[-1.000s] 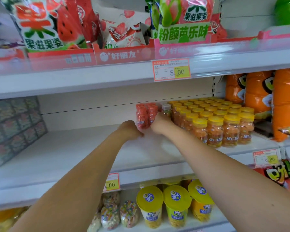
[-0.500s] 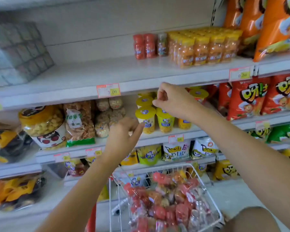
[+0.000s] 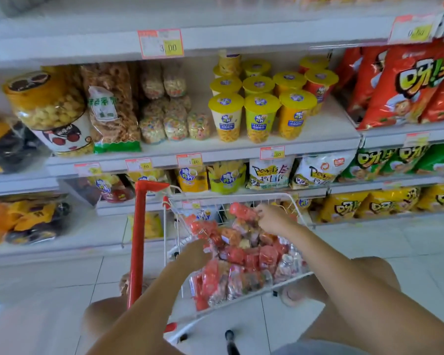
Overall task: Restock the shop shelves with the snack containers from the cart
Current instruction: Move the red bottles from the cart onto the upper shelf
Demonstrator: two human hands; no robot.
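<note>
Head view. Right hand (image 3: 274, 219) in cart (image 3: 231, 195), fingers curled round a red container (image 3: 242, 211) at its fingertips. Left hand (image 3: 195, 255) touches the pile (image 3: 251, 260) just beside it; blurred, cannot tell its grip.

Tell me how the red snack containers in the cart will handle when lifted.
Probably light: the snack containers look small and plastic. Their glossy clear wrap may be slippery. Heaped loosely in the wire cart, neighbours may shift.
</note>
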